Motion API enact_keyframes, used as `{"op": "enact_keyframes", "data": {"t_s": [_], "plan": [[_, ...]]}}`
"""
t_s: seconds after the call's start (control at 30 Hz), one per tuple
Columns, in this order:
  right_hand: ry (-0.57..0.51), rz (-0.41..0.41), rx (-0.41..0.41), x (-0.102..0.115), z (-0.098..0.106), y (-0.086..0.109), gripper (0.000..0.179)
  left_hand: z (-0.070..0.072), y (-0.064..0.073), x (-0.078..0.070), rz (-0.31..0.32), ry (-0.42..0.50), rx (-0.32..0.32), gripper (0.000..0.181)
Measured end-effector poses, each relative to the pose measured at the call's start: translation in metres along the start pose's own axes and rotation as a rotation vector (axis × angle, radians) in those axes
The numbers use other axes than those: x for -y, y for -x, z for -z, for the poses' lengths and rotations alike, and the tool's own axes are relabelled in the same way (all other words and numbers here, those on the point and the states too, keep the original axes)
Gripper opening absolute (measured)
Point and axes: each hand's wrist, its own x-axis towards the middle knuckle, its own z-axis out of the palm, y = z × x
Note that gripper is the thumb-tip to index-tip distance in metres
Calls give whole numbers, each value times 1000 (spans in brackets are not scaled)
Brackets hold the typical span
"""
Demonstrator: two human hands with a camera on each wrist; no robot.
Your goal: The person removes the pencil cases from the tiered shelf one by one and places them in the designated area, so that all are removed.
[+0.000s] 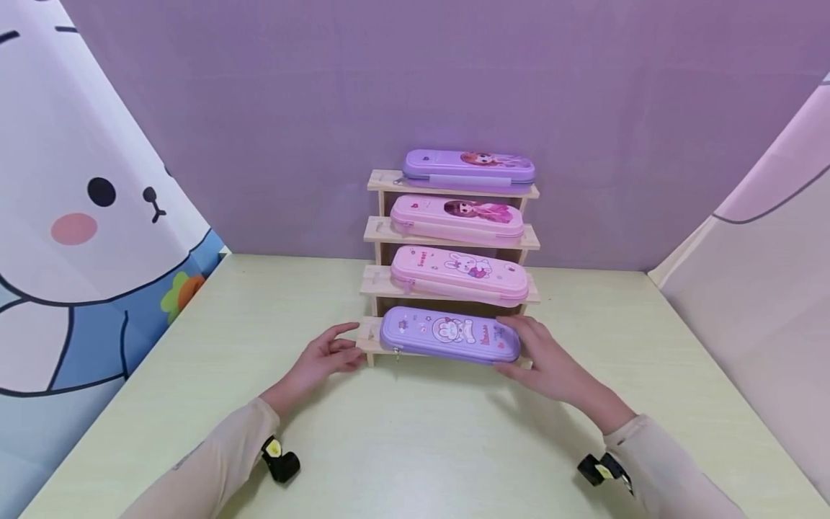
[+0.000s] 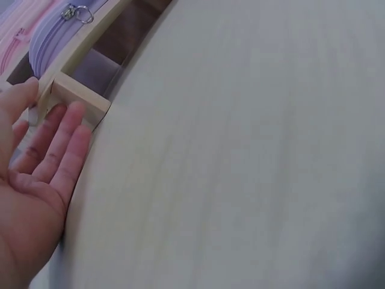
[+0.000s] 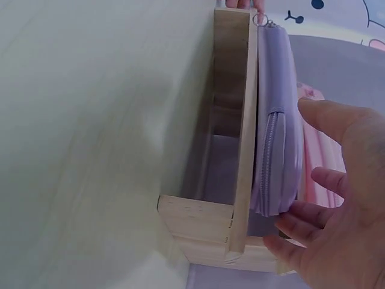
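A purple pencil case with a rabbit print lies on the lowest step of a wooden step rack. At its right end, my right hand has the thumb in front and the fingers along the end and top; the right wrist view shows these fingers spread and loosely bent. My left hand touches the left end of that same step, its fingers loosely bent beside the rack's wooden support. A zipper pull hangs at the case's left end.
Higher steps carry a pink rabbit case, a pink case with a girl print and a purple girl case. Behind the pale table stands a purple backdrop. Cartoon cloth hangs at left.
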Motion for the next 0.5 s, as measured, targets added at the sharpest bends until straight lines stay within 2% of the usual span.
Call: {"op": "enact_keyframes", "data": {"t_s": [0.1, 0.33, 0.5], "plan": [[-31, -10, 4, -4, -2, -3, 71, 2, 1, 1, 5, 6, 12, 54], [-185, -17, -4, -13, -7, -8, 68, 4, 2, 2, 0, 18, 11, 54], [-237, -33, -2, -16, -9, -10, 65, 4, 2, 3, 11, 51, 8, 53]]}}
